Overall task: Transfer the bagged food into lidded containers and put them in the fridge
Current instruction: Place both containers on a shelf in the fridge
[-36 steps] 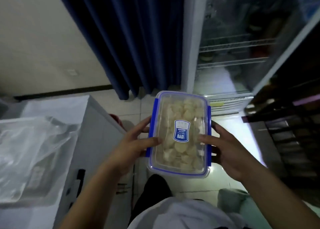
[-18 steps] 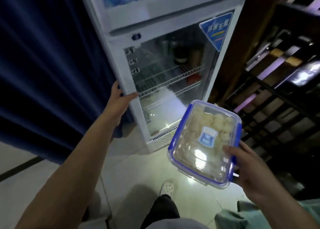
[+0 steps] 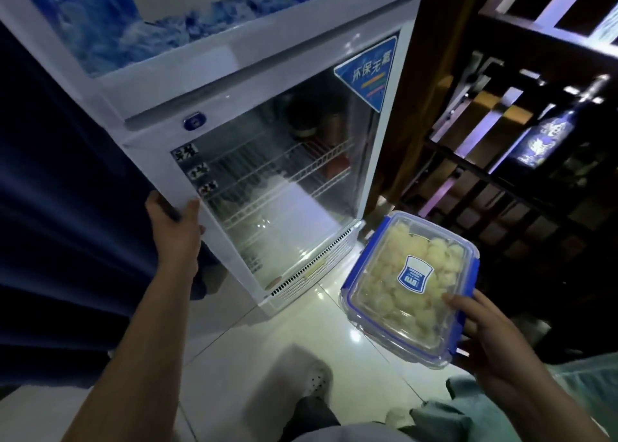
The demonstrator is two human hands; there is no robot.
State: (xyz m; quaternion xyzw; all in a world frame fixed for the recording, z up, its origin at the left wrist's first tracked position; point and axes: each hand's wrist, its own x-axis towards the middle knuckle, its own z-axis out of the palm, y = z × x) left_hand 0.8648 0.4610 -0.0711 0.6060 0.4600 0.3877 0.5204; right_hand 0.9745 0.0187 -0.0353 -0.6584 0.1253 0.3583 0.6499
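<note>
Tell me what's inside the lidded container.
The container in the right hand holds pale, rounded food pieces, visible through the clear lid. The blue sticker covers a few; lower layers are hidden.

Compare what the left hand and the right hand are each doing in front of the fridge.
The left hand reaches forward and grips the edge of the fridge door, thumb on its front; the right hand stays low and near the body, holding the lidded container of pale food. The left hand touches the fridge; the right hand is clear of it. Both are bare, and each holds something.
</note>
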